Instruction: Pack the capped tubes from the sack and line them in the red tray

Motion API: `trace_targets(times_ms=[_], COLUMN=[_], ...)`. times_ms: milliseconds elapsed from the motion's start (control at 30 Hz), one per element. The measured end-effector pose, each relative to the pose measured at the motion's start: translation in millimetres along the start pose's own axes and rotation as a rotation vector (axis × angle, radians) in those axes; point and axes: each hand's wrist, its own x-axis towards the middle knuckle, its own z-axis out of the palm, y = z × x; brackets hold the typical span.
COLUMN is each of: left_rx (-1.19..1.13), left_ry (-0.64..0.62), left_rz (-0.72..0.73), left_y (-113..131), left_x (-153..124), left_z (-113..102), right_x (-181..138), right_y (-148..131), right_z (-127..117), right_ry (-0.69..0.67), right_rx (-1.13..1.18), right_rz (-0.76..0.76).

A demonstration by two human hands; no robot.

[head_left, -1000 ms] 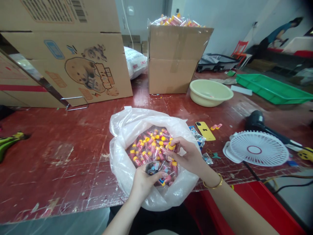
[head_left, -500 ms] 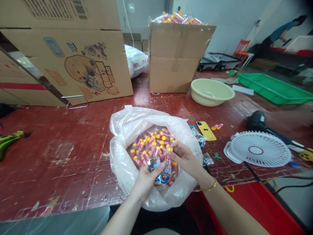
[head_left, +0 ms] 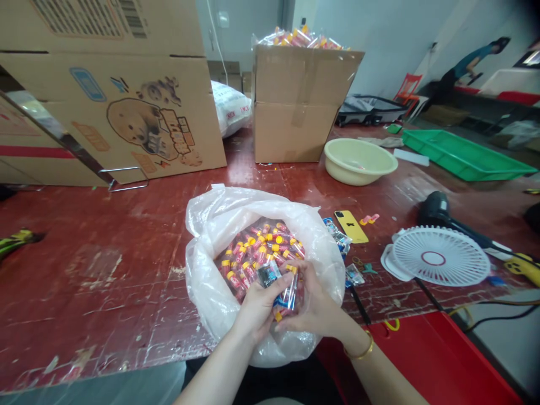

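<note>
A translucent white plastic bag (head_left: 206, 281) stands open at the table's front edge, full of small pink bottles with yellow caps (head_left: 253, 242). Over its mouth, my left hand (head_left: 257, 312) is closed on a shiny blue-and-black packet (head_left: 269, 274), thumb on top. A clear, yellow-capped bottle (head_left: 290, 291) lies against the packet, under the left thumb's tip. Around that bottle curls my right hand (head_left: 320, 306), its fingers near the cap and its thumb low by the other end. A gold bracelet is on the right wrist. My hands partly cover the packet and bottle.
Right of the bag lie more blue packets (head_left: 337, 233), a yellow phone (head_left: 351, 226), a white fan grille (head_left: 441, 256) and a black hair-dryer-like tool (head_left: 434, 211). Behind stand a pale basin (head_left: 360, 163), a green tray (head_left: 468, 154) and cardboard boxes (head_left: 295, 107). A person bends far right.
My right hand has moved down and wrapped around the bottle, its thumb now low. The packet has tilted in my left hand. The whole view has shifted slightly.
</note>
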Motion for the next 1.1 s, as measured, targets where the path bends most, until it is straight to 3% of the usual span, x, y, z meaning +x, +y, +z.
trace_targets(times_ms=[133, 633, 733, 800, 900, 967, 1033, 1100], left_rx=[0.076, 0.235, 0.208, 0.198, 0.244, 0.277, 0.288, 0.305], left_ry=[-0.023, -0.012, 0.031, 0.055, 0.108, 0.168, 0.209, 0.216], left_rz=[0.034, 0.077, 0.029, 0.014, 0.017, 0.010, 0.025, 0.047], left_y=[2.6, -5.0, -3.8, -1.6, 4.0, 7.8, 9.7, 9.3], left_x=[-5.4, -11.8, -12.4, -14.8, -19.9, -21.3, -20.4, -18.7], left_z=[-1.4, -7.2, -12.2, -17.7, -24.5, -24.9, -21.1, -14.0], right_x=[-2.7, -4.6, -20.5, -49.6, -119.3, -170.1, -209.0, -226.1], right_y=[-2.5, -14.7, -18.9, -12.1, 26.2, 69.2, 118.3, 164.7], right_z=[8.5, 14.8, 3.1, -13.6, -43.5, -58.5, -67.5, -72.9], right_ry=[0.106, 0.145, 0.224, 0.356, 0.693, 0.927, 1.025, 1.043], right_rx=[-0.087, 0.050, 0.037, -0.034, -0.173, -0.241, -0.211, -0.195], right_rz=[-0.039, -0.095, -0.137, -0.126, 0.074, 0.348, 0.629, 0.748])
